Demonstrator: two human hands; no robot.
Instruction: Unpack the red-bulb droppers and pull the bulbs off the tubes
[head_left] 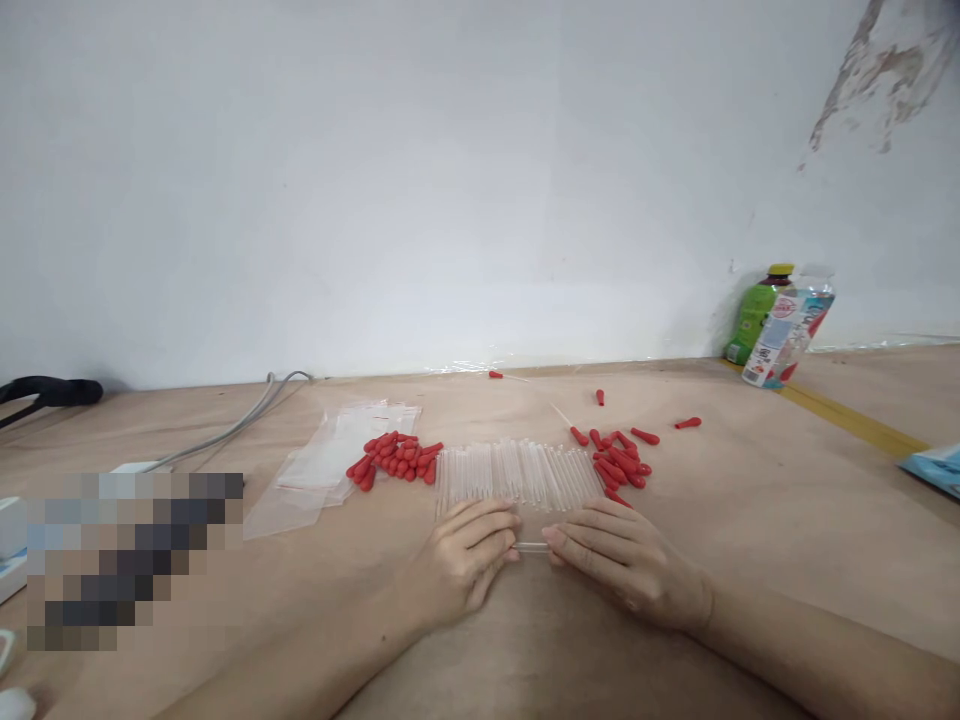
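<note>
Between my hands runs a short bit of clear glass dropper tube (532, 547), lying level; whether it is one tube or a few together I cannot tell. My left hand (466, 552) has its fingers closed on the left end. The right end is pinched in my right hand (634, 562), with the thumb below. Just beyond the hands lies a row of many clear dropper tubes (517, 472), side by side. Red rubber bulbs (401, 457) are heaped at the row's left, and more red bulbs (621, 462) are scattered at its right.
Clear zip bags (345, 450) lie left of the bulbs, near a grey cable (225, 432). Two droppers with bulbs fitted, one by the wall (496, 375), lie farther back. Two bottles (787, 335) lean at the back right. A blue packet (934, 468) sits at the right edge.
</note>
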